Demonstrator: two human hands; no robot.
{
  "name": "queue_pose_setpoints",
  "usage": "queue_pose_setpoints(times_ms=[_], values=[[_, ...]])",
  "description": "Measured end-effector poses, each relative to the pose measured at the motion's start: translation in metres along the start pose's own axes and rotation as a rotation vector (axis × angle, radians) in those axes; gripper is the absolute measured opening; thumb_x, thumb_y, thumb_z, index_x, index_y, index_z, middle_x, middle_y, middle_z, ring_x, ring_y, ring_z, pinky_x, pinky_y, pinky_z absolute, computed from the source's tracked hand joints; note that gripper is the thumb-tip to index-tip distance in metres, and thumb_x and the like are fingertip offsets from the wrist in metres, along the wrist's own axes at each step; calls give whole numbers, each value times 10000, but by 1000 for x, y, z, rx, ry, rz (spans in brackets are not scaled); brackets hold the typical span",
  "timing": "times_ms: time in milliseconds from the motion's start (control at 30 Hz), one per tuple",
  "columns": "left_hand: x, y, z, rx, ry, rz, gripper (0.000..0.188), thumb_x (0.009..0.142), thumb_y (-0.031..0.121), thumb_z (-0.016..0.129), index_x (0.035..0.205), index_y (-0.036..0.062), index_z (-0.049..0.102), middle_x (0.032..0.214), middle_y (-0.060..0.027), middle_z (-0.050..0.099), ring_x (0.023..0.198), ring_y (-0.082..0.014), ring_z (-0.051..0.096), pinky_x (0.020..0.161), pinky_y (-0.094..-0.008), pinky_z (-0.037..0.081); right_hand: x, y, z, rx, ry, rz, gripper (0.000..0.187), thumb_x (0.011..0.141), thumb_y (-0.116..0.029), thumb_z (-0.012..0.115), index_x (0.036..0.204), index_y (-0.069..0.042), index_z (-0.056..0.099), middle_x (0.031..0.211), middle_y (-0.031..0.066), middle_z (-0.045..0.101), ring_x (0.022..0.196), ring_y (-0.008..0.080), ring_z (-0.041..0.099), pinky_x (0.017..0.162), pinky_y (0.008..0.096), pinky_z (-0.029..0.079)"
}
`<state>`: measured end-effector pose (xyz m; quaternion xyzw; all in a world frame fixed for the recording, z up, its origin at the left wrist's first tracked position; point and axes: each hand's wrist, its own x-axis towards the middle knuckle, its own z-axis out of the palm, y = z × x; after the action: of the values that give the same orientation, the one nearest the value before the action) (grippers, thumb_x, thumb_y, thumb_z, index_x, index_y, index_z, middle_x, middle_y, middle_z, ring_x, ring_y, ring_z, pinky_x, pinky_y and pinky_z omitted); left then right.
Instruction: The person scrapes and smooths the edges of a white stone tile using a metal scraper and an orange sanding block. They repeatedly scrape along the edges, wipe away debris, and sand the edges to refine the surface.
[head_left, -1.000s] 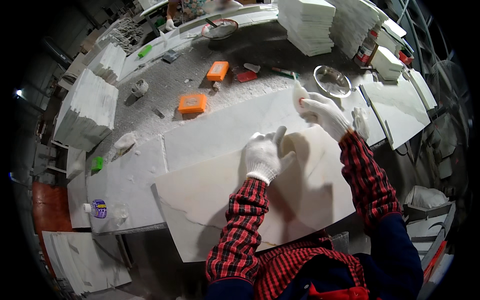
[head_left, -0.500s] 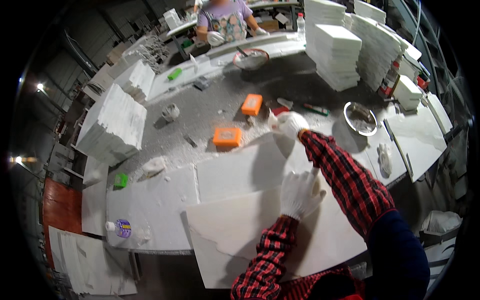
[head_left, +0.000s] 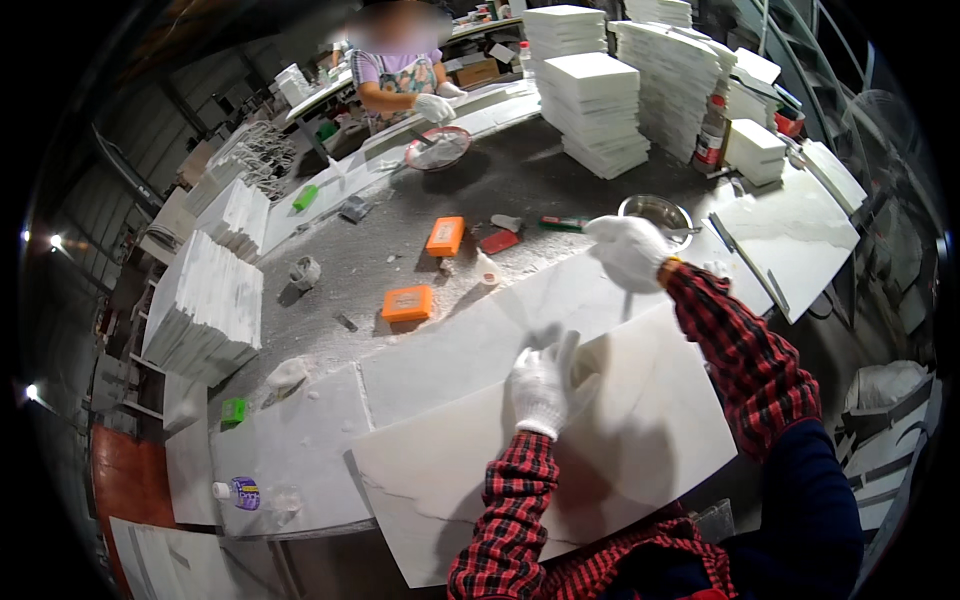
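Note:
A large white marble slab (head_left: 640,400) with faint veins lies at the near side of the table. My left hand (head_left: 542,388), in a white knit glove, rests on it, its fingers apart and nothing in them. Further right, my right hand (head_left: 632,252), gloved too, hovers over pale stone beside a round metal bowl (head_left: 655,212). Its fingers point left, loosely extended, with no object visible in them. Left of that hand, a small white container (head_left: 487,269) stands on the dusty table, next to a red flat piece (head_left: 499,241).
Two orange boxes (head_left: 407,303) sit mid-table. Stacked white slabs (head_left: 595,110) rise at the back, and more slabs (head_left: 205,305) stand on the left. A purple-labelled bottle (head_left: 240,492) lies near the left edge. Across the table, a gloved co-worker (head_left: 398,80) reaches toward a bowl (head_left: 438,150).
My right hand has left the small white container and moved right, toward the metal bowl. My left hand remains on the slab. The co-worker's hand has come over their bowl. The view has shifted.

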<state>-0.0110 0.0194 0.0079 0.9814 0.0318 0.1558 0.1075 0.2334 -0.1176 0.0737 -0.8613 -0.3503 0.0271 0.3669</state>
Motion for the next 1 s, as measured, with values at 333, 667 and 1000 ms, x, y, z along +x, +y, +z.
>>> queue_pose_setpoints(times_ms=[333, 667, 1000], values=[[5, 12, 2, -62, -16, -14, 777, 779, 504, 797, 1409, 96, 600, 1207, -86, 707, 1081, -303, 622, 1072, -455, 441, -135, 96, -90, -12, 466, 349, 499, 885, -390, 736, 1282, -88, 704, 996, 139, 725, 855, 263, 709, 796, 399, 568], [0, 3, 0, -64, 33, 13, 755, 759, 510, 796, 1375, 111, 617, 1135, -84, 709, 1007, -298, 627, 1017, -460, 460, -83, 54, -71, -183, 182, 282, 676, 884, -638, 677, 1359, -160, 632, 1089, 178, 759, 1020, 367, 720, 861, 473, 560], [5, 6, 3, -44, 39, 15, 759, 752, 481, 821, 1359, 69, 626, 1123, -83, 712, 1006, -297, 628, 1016, -455, 474, -53, 64, -56, -99, 284, 415, 297, 914, -391, 633, 1057, -190, 797, 1015, 167, 764, 996, 359, 726, 891, 453, 565]])
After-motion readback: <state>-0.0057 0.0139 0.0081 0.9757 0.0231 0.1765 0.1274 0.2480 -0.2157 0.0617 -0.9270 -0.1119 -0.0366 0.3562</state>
